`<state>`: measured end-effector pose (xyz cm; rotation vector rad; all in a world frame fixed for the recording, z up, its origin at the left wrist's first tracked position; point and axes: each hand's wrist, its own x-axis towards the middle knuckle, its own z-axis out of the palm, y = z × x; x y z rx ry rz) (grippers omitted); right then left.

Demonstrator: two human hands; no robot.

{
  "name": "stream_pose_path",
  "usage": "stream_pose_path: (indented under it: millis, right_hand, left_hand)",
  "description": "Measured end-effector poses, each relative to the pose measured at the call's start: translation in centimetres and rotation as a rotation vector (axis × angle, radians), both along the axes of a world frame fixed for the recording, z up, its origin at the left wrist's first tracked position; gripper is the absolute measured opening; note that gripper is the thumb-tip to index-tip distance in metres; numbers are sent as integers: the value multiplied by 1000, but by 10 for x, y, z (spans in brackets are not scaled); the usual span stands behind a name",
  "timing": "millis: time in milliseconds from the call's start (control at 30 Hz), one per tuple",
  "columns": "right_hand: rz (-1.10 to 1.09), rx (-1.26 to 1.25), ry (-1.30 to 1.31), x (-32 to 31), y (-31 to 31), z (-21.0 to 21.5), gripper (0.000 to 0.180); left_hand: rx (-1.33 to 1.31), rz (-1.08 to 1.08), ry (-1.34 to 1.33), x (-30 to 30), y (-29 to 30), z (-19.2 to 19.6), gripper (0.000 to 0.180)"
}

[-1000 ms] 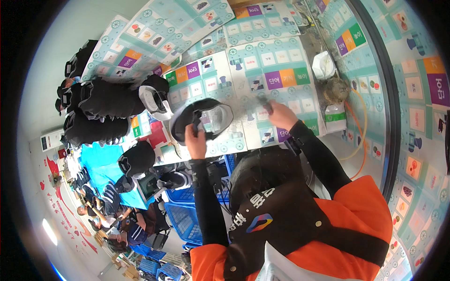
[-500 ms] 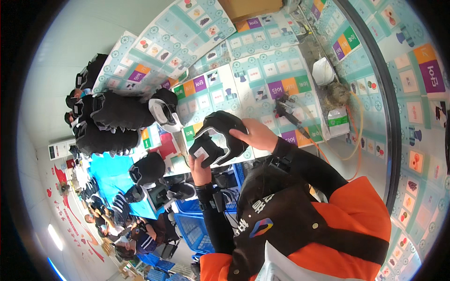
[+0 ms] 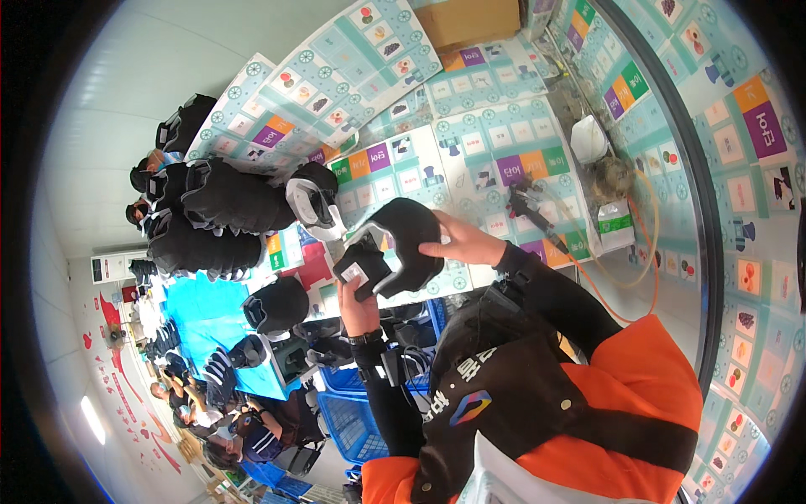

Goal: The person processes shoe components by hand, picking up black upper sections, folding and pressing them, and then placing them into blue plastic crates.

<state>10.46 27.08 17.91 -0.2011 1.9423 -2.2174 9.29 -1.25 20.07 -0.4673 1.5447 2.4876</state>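
Observation:
Held in front of me over the table is a black shoe upper (image 3: 411, 239), its opening and pale inner edge showing. My left hand (image 3: 359, 309) pinches its near left flap, beside a small white label. On the other side, my right hand (image 3: 470, 241) grips the upper's right end, thumb on the near face and fingers mostly hidden behind. Just beyond, to the left, a black and white-grey shoe piece (image 3: 315, 202) stands on the patterned table (image 3: 403, 181).
Stacks of black uppers (image 3: 231, 197) rise at the left. A black spray-gun-like tool (image 3: 529, 202) with an orange hose lies right of my hands. A white container (image 3: 589, 139) stands farther right. Blue crates (image 3: 353, 424) sit below the table edge; people (image 3: 256, 433) work at lower left.
The shoe upper has turned in my hands, so a broader smooth black side faces up at right. Both hands keep their grip. The view has shifted slightly, moving the table rightward.

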Motion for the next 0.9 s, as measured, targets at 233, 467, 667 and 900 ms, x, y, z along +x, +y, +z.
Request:
stream_pose_path:
  millis: [233, 467, 667, 900]
  right_hand:
    - [-149, 460, -111, 26, 10, -122, 61]
    - [-248, 1163, -56, 28, 92, -138, 57]
    - [-438, 1504, -225, 54, 136, -218, 38]
    - [-454, 1597, -373, 30, 127, -220, 39]
  left_hand:
    - [98, -17, -279, -24, -7, -15, 15]
    - [55, -23, -317, -41, 0, -46, 12]
    - [37, -38, -362, -63, 18, -80, 13]
    - [29, -74, -358, -70, 30, -104, 9]
